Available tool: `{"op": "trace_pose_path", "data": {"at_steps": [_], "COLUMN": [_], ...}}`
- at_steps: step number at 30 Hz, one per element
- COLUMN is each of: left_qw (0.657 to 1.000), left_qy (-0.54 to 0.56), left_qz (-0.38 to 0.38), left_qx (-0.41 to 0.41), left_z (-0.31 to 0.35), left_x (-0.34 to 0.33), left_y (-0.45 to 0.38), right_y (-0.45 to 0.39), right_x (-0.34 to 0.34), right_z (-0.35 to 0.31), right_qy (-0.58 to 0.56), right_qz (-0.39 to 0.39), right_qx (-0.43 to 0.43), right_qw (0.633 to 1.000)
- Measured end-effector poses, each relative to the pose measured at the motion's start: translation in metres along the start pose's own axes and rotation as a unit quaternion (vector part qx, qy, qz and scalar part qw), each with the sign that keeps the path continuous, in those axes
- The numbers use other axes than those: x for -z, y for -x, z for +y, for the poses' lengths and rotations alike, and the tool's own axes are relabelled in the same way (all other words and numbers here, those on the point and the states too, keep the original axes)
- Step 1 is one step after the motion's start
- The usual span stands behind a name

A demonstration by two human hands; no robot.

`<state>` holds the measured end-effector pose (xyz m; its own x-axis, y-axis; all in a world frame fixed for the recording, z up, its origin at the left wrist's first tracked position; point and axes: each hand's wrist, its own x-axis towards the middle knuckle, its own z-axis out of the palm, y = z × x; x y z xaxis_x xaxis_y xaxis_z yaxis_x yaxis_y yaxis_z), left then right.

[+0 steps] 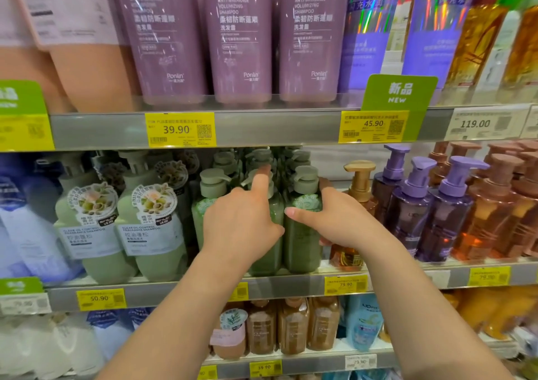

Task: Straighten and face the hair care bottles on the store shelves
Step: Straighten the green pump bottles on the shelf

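Note:
Dark green pump bottles stand in a tight group on the middle shelf (291, 288). My left hand (241, 222) wraps round the middle green bottle (266, 259), with its index finger raised against the pump head. My right hand (334, 219) grips the right green bottle (300, 243), thumb across the front and fingers behind it. A third green bottle (201, 219) stands just left of my left hand, partly hidden by it. More green pumps stand in the row behind.
Two pale green shampoo bottles (148, 234) stand to the left. A gold pump bottle (359, 187), purple pump bottles (407, 213) and amber ones (495, 213) crowd the right. Purple bottles (238, 39) fill the shelf above, brown bottles (291, 327) the shelf below.

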<state>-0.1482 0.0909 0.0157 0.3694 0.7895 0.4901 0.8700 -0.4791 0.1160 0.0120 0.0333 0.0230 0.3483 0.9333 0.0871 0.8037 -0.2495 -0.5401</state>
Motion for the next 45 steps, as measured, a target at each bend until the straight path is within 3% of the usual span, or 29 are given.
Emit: {"op": "trace_pose_path", "data": {"at_steps": [8, 11, 14, 16, 25, 32, 38, 45], "left_qw": [0.999, 0.999, 0.997, 0.994, 0.979, 0.991, 0.981, 0.981], "left_qy": [-0.014, 0.012, 0.021, 0.018, 0.049, 0.08, 0.19, 0.191], "left_qz": [0.027, 0.03, 0.033, 0.035, 0.085, 0.035, 0.037, 0.025], "left_qx": [-0.022, -0.039, -0.073, -0.101, -0.176, -0.099, -0.03, -0.017], "left_z": [-0.009, -0.016, -0.027, -0.033, -0.072, -0.126, -0.182, -0.218], "left_x": [0.0, -0.002, -0.004, -0.004, 0.006, 0.022, 0.032, 0.042], "left_y": [0.007, 0.012, 0.018, 0.022, 0.039, 0.053, 0.072, 0.098], "right_y": [0.012, 0.021, 0.033, 0.039, 0.044, 0.041, 0.043, 0.063], "right_x": [-0.007, -0.007, -0.007, -0.011, -0.049, -0.081, -0.117, -0.148], "right_z": [-0.009, -0.016, -0.026, -0.036, -0.084, -0.118, -0.15, -0.177], "right_qy": [0.035, 0.045, -0.045, -0.113, -0.177, -0.182, -0.199, -0.186], "right_qz": [0.075, 0.199, 0.368, 0.41, 0.324, 0.238, 0.188, 0.146], "right_qx": [-0.007, 0.001, 0.046, 0.081, 0.117, 0.115, 0.109, 0.108], "right_qw": [0.997, 0.979, 0.928, 0.902, 0.922, 0.947, 0.956, 0.966]}}
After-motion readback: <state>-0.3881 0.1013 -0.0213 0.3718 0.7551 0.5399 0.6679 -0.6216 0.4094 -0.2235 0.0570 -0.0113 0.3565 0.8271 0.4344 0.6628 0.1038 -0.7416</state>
